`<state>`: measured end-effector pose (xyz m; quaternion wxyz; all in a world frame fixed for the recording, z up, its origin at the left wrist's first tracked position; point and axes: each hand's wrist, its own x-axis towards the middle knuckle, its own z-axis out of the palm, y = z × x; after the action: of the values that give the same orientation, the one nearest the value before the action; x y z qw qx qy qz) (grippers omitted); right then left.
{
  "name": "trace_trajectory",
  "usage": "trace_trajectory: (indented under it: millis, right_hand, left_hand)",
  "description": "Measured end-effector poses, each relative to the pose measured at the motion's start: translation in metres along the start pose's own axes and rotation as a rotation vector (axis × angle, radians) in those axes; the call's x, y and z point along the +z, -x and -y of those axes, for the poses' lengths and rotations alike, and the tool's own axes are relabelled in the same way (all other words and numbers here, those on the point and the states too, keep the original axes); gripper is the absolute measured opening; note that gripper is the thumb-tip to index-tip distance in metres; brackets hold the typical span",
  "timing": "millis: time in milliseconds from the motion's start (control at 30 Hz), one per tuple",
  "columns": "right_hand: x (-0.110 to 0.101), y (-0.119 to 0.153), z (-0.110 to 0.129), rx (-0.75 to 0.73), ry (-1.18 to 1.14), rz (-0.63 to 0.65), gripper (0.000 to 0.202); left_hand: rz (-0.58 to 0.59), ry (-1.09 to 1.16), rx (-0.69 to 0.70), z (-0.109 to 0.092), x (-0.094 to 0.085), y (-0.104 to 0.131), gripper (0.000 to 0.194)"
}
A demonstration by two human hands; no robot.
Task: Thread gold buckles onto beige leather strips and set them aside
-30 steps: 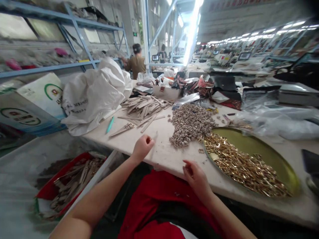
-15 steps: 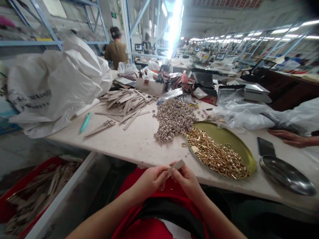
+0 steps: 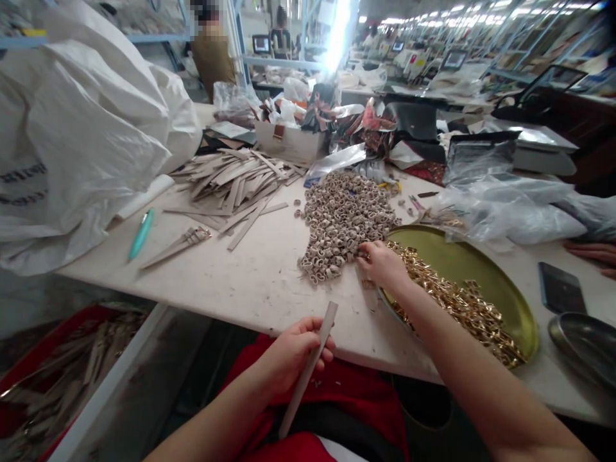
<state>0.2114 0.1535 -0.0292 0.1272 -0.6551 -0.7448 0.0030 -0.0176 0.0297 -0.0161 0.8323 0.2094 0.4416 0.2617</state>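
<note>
My left hand (image 3: 303, 350) is closed on a flat grey-beige strip (image 3: 308, 375), held slanting over my lap in front of the table edge. My right hand (image 3: 382, 264) reaches across the table, its fingers pinched together at the right edge of a heap of small grey-beige loops (image 3: 337, 215). Whatever is between those fingertips is too small to make out. Under and beside the right wrist lies a round gold-coloured tray (image 3: 481, 260) heaped with shiny gold metal buckles (image 3: 457, 305).
A pile of strips (image 3: 231, 179) lies behind, with a bundle of strips (image 3: 180, 247) and a teal cutter (image 3: 141, 235) at left. A white sack (image 3: 96, 128) stands far left. A phone (image 3: 561, 289) and metal dish (image 3: 590, 343) lie right, near another person's hand (image 3: 594, 253).
My right hand has left the strip and moved forward and right to the loop heap. My left hand still holds the strip, now steeper. The view has shifted down and closer.
</note>
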Motion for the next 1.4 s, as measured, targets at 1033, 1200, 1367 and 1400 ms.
trace_trajectory:
  millis: [1033,1200,1367,1400]
  right_hand:
    - [-0.018,0.120,0.064,0.289,-1.247,0.189,0.035]
    - [-0.012,0.152,0.081,0.649,-1.884,0.275,0.021]
    - [-0.016,0.149,0.084,0.766,-2.147,0.276,0.014]
    - [-0.016,0.148,0.085,0.767,-2.161,0.269,0.014]
  left_hand:
    - [0.087,0.113,0.049,0.002,0.014,0.031,0.030]
    - [0.111,-0.104,0.133,0.013,0.014,0.026,0.022]
    - [0.044,-0.613,0.407,0.020,0.014,0.020,0.021]
    - [0.046,-0.664,0.422,0.021,0.013,0.019,0.023]
